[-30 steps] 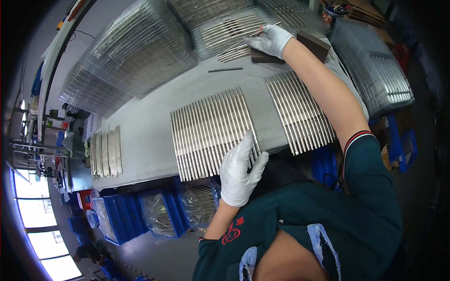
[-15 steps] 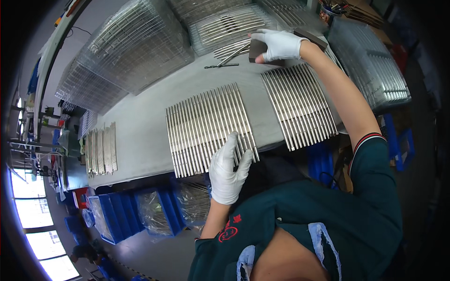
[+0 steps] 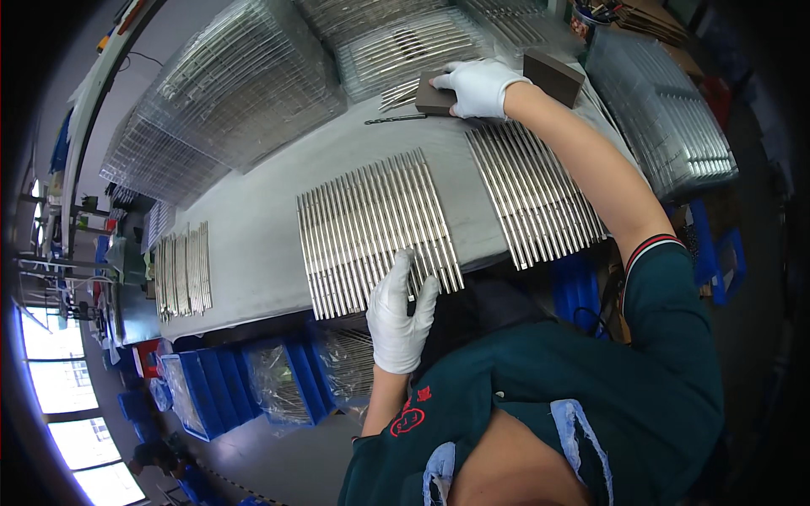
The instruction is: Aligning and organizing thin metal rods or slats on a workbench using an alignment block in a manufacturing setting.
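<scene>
At the far right of the surface (image 3: pixel 253 219), my right hand (image 3: pixel 483 88), white-gloved, grasps a dark brown block (image 3: pixel 430 98), fingers over its top and thumb at its near side. A second brown block (image 3: pixel 553 78) stands to the right of this hand. Near the centre, my left hand (image 3: pixel 394 325), also gloved, is released: its thumb stands away from the fingers, over the near right part of the middle row of metal rods (image 3: pixel 363 228). Whether the fingertips touch these rods I cannot tell. The rods lie side by side, pointing from near to far. A right-hand row (image 3: pixel 531 198) lies below my right forearm, and a smaller left-hand row (image 3: pixel 182 270) lies well apart at the left. A dark fluted bit (image 3: pixel 393 120) lies just left of the held block, with loose rods (image 3: pixel 400 94) beyond it. Clear plastic trays are stacked at the far left (image 3: pixel 232 88), and a tray of rods (image 3: pixel 384 56) lies at the far centre. Below the surface's near edge, I see blue bins (image 3: pixel 221 392).
</scene>
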`<act>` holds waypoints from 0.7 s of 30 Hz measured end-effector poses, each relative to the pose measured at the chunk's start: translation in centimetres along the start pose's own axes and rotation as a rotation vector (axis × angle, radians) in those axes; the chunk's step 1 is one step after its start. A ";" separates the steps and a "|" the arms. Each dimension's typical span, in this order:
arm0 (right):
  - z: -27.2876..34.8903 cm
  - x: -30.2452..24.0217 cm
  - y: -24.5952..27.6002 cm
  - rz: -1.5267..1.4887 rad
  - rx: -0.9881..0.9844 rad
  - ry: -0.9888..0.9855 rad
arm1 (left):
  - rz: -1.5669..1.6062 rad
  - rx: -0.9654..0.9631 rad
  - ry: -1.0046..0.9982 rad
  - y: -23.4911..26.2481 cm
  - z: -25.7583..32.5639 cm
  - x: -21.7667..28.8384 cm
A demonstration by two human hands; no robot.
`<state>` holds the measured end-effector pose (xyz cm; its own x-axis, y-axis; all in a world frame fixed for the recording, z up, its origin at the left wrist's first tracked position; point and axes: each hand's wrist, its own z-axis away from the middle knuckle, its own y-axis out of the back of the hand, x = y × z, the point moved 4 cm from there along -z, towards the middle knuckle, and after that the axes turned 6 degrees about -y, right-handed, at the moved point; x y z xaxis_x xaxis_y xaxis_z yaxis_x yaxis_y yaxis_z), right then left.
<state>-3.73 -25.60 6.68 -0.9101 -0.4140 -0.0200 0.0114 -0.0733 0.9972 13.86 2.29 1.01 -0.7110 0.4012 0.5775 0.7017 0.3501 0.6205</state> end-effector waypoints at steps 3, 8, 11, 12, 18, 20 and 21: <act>-0.4 0.1 0.1 -0.094 0.123 -0.059 | -0.013 0.007 -0.004 0.4 0.3 -0.2; -0.9 -0.1 -0.5 0.064 0.301 0.110 | 0.001 0.020 -0.008 0.9 0.5 -0.5; -1.4 0.6 -1.7 0.233 0.192 0.085 | 0.009 0.035 0.001 0.9 0.4 -0.4; -1.1 0.5 -1.8 0.235 0.191 0.085 | 0.011 0.036 0.003 0.9 0.4 -0.4; 2.7 3.4 1.5 0.096 0.502 0.015 | -0.020 0.085 -0.029 1.7 0.8 -1.3; 4.5 7.4 1.2 0.093 0.625 -0.051 | -0.026 0.088 -0.008 2.1 0.8 -1.5; 5.5 8.2 0.7 0.095 0.621 -0.053 | -0.047 0.081 0.004 2.1 0.9 -1.8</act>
<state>-13.44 -24.02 7.58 -0.9364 -0.3461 0.0581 -0.1352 0.5086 0.8503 16.65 3.05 0.83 -0.7432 0.3799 0.5508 0.6690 0.4359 0.6021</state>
